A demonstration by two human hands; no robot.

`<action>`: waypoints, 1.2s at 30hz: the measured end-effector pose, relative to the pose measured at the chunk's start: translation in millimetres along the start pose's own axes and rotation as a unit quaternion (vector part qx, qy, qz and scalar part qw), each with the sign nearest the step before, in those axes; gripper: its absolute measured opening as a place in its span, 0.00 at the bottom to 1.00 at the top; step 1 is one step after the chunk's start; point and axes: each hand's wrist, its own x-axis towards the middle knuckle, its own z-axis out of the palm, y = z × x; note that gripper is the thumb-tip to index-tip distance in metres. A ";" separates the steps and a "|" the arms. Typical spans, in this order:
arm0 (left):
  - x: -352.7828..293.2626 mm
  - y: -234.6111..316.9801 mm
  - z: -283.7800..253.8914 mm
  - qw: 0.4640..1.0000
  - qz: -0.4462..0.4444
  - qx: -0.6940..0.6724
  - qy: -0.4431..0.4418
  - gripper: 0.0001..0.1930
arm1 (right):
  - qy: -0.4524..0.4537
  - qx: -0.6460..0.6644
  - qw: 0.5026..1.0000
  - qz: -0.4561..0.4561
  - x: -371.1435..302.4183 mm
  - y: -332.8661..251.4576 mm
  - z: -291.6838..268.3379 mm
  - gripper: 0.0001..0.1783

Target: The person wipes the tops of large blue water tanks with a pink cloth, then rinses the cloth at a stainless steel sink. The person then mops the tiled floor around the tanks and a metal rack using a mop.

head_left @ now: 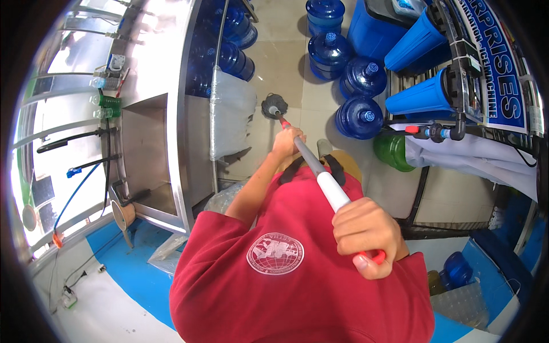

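Both of my hands grip a mop [310,158], whose grey and white pole runs slantwise from my chest down to the floor. My right hand [370,235] is wrapped round the white upper end, where a red end piece shows beside the thumb. Farther down the pole, my left hand [288,143] is closed just above a red joint. The dark grey mop head [274,107] rests on the tiles ahead of me, near a plastic-wrapped white bundle on the left.
Several blue water jugs [358,117] stand on the floor to the right, beside blue filter housings [420,91]. A green jug [394,151] is nearer me. On the left, a steel sink counter [176,114] has more jugs beneath it, next to the plastic-wrapped bundle [231,114].
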 end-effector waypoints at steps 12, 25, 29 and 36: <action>32.1 -82.9 -63.0 0.990 0.096 0.045 0.098 0.15 | 0.101 -0.013 0.993 -0.059 138.7 45.2 34.8 0.07; 151.8 -227.1 -108.1 0.992 0.018 -0.070 0.105 0.12 | 0.279 -0.164 0.946 -0.032 225.0 161.7 67.9 0.16; 139.0 -194.2 -124.8 0.994 0.054 -0.023 0.096 0.11 | 0.332 -0.133 0.934 0.008 214.2 143.2 76.5 0.20; 39.9 -132.0 -104.4 0.994 0.103 -0.005 -0.043 0.10 | 0.301 -0.105 0.946 -0.055 163.0 53.8 122.6 0.24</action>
